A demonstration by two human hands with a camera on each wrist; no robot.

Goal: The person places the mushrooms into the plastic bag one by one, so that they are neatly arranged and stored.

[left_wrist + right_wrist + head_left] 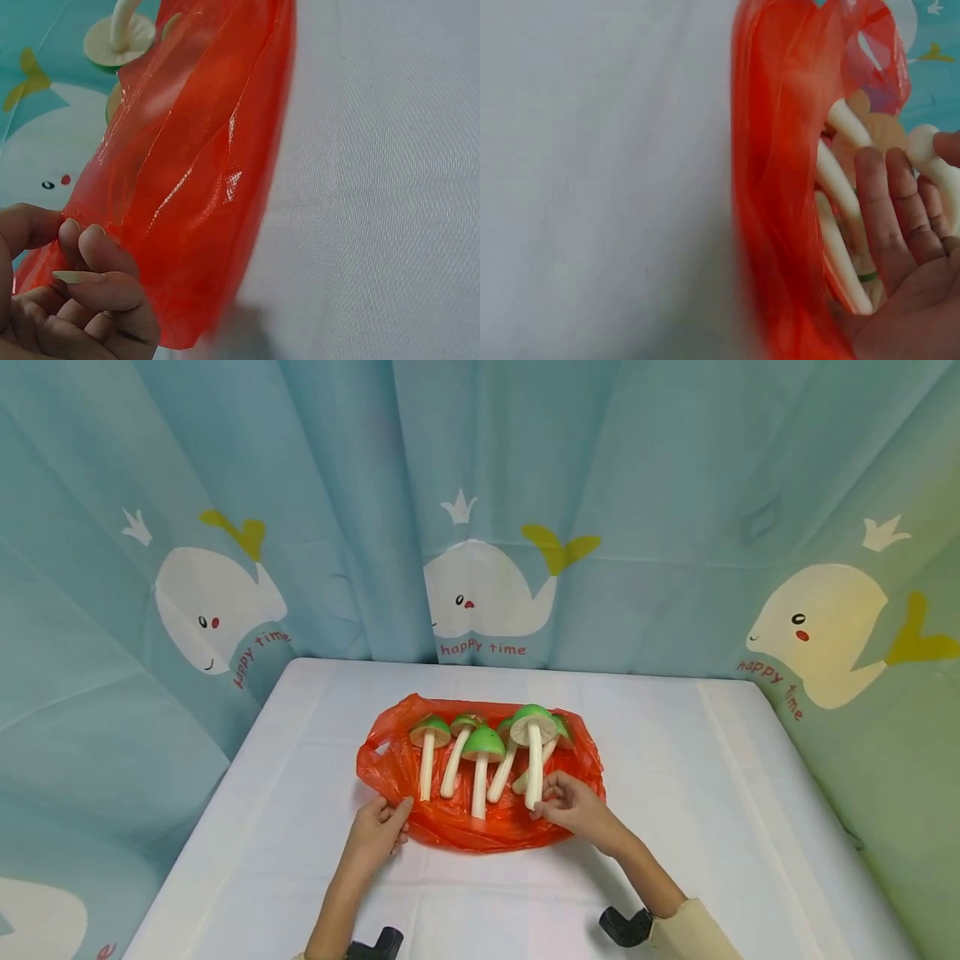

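A red plastic bag (480, 839) lies spread on the table with several green-capped toy mushrooms (479, 777) on it, their white stems toward me. My left hand (377, 833) pinches the bag's front left edge between thumb and fingers. In the left wrist view the bag (202, 180) is pulled taut from that pinch. My right hand (577, 810) holds one mushroom (534, 752) by the lower end of its stem, at the right of the group. The right wrist view shows the thumb against the stem end (922, 146), the other fingers nearly straight.
The table (712, 827) has a white cloth over it. Behind and at both sides hangs a blue curtain (660, 460) with printed whales. A black strap mount (626, 928) sits at the right wrist, another (378, 943) at the left.
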